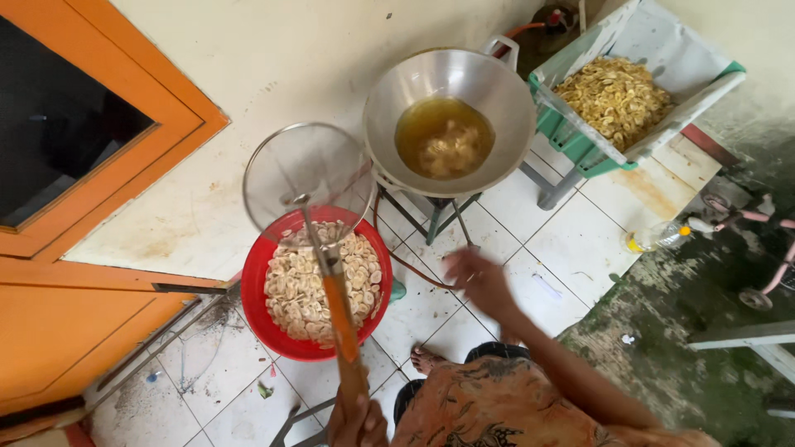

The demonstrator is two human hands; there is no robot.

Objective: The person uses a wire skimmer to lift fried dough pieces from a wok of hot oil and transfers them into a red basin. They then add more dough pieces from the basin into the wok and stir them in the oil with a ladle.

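Note:
My left hand point(356, 420) grips the orange handle of a wire-mesh skimmer point(308, 178), whose round empty basket hangs over the far rim of a red basin point(257, 281) full of pale raw banana slices point(319, 285). My right hand point(479, 281) is blurred, fingers apart, holding nothing, low in front of a metal wok point(489, 91). The wok holds hot oil with slices frying point(445, 141) and sits on a metal stand.
A green crate point(571, 136) lined with white sheeting holds fried yellow chips at the upper right. A plastic bottle point(658, 237) lies on the tiles. An orange door frame point(99, 248) fills the left. A pink wheeled toy point(749, 223) stands on mossy ground at the right.

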